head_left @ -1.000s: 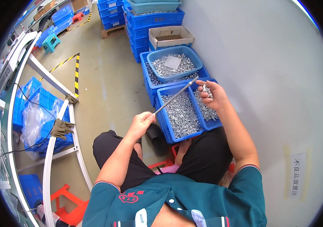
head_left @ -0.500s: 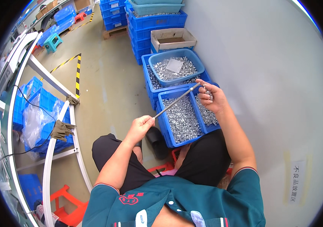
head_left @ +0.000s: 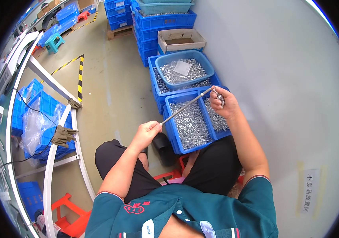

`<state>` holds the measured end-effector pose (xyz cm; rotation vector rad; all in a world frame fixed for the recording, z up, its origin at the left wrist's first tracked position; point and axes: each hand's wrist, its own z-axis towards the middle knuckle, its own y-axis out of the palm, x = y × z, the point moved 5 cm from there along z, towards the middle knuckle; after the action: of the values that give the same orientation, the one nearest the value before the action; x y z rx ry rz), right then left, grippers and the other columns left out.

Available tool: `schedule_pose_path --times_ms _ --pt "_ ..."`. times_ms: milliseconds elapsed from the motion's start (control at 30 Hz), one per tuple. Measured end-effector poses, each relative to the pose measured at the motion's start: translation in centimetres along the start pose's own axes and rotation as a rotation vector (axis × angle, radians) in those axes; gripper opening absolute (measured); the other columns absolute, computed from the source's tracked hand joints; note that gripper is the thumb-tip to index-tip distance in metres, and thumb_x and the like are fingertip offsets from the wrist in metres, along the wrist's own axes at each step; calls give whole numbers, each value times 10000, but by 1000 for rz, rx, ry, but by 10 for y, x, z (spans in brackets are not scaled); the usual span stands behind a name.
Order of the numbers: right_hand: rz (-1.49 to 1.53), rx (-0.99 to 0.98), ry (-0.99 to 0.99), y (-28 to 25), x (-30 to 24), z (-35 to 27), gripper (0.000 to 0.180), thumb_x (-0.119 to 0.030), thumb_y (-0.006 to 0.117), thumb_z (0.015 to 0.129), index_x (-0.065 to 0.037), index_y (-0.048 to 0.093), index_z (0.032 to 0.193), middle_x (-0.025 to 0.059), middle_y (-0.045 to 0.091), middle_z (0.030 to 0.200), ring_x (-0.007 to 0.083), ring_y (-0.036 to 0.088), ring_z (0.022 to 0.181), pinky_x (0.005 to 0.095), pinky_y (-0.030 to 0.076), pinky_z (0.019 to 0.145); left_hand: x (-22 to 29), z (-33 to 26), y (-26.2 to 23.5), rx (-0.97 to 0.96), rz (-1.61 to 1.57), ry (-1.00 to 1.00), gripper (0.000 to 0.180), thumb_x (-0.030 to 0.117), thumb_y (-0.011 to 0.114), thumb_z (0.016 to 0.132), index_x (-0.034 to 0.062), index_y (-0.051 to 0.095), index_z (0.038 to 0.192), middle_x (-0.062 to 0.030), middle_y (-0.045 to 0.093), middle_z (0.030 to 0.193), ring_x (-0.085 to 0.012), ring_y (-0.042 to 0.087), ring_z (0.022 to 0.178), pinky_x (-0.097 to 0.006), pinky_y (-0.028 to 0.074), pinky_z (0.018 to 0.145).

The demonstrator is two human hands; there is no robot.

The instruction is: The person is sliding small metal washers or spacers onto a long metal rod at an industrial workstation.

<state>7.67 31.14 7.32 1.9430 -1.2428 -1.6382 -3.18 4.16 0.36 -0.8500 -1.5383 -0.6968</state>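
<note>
A thin grey rod point(head_left: 181, 109) slants up to the right in front of me. My left hand point(head_left: 147, 135) is closed round its lower end, thumb and fingers pinched together. At the upper end, my right hand point(head_left: 228, 105) has its fingertips close to the rod's tip. Several small silvery metal pieces point(head_left: 220, 98) are gathered in its curled fingers. A short pale piece point(head_left: 202, 94) sits around the rod near that tip. Below the rod stands a divided blue bin point(head_left: 206, 116), both compartments filled with small shiny metal parts point(head_left: 189, 127).
Behind it, a light-blue tub point(head_left: 163, 78) of similar parts rests in another blue crate point(head_left: 153, 85). An open carton point(head_left: 163, 43) and stacked crates point(head_left: 147, 35) stand farther back. A white wall point(head_left: 288, 99) bounds the right; a white-framed bench point(head_left: 50, 170) stands left.
The fingers of my right hand have curled in toward the rod's tip, where the index finger was stretched out before. My left hand keeps its hold on the lower end.
</note>
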Motion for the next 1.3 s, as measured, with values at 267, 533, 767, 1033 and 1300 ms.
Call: schedule_pose_path --times_ms 267,533,767,1033,1300 --pt "-117 3 6 5 1 -5 151 -184 548 891 -43 574 939 14 495 642 56 384 447 168 278 353 -1 -2 1 -15 44 17 272 253 545 898 37 577 736 44 464 608 -48 393 582 -224 337 527" --pt "-579 119 -87 10 -11 -5 153 -173 609 852 -23 594 880 7 486 636 55 361 429 183 237 368 8 -7 -12 29 139 13 270 285 557 888 50 593 760 53 462 609 -36 410 583 -215 360 476" --pt "-595 117 -71 16 -11 1 123 -141 616 847 -21 589 848 14 496 584 56 376 410 186 247 346 7 -8 -18 56 125 -26 255 245 576 879 18 592 764 13 521 626 -63 449 608 -233 390 562" --pt "-833 105 -28 14 -18 -2 120 -118 667 800 -24 593 785 -12 467 551 37 359 412 181 233 352 14 -7 -28 66 272 40 250 262 594 866 19 616 808 -20 548 620 -75 481 604 -250 415 573" --pt "-786 143 27 22 -1 0 191 -202 656 824 -20 602 844 -13 471 603 39 364 441 176 230 372 12 -10 -13 68 210 -24 269 276 576 872 22 611 790 -8 538 627 -73 471 614 -247 405 574"
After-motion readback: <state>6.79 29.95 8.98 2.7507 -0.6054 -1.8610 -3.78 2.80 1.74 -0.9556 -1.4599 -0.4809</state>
